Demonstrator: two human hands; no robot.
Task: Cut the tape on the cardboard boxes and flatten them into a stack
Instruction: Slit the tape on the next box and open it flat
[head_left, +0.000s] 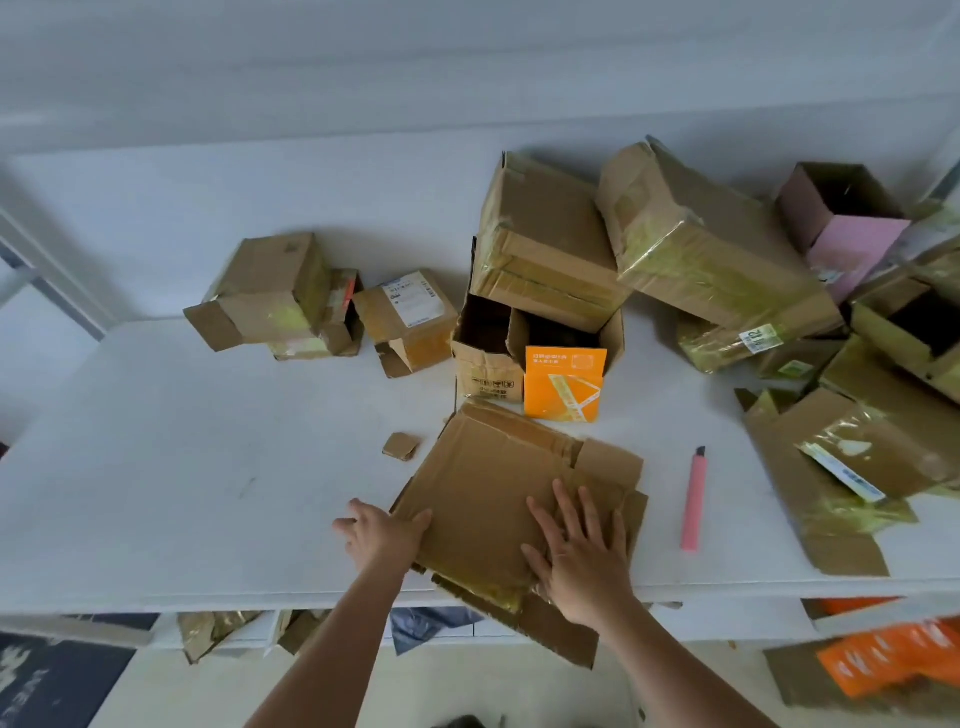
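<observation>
Hands on the flattened cardboard (498, 493), lower centre of frame. My right hand (576, 551) lies palm down on it, fingers straight and spread, pressing the sheet flat so the creases stay down. My left hand (382, 532) grips its left edge, fingers curled over onto the top face, probably to steady or square it. The sheet sits on other flat pieces; I read that as the stack, whose near corner hangs over the front edge of the white table (208, 467). The pink box cutter (693, 501) lies just right of the stack, untouched, within reach for the next tape cut. A small cardboard scrap (401, 446) sits left of the sheet. Upper centre and right: taped boxes (701, 244) piled, not yet cut. An orange box (563, 384) stands behind the stack. Plenty left to do.
</observation>
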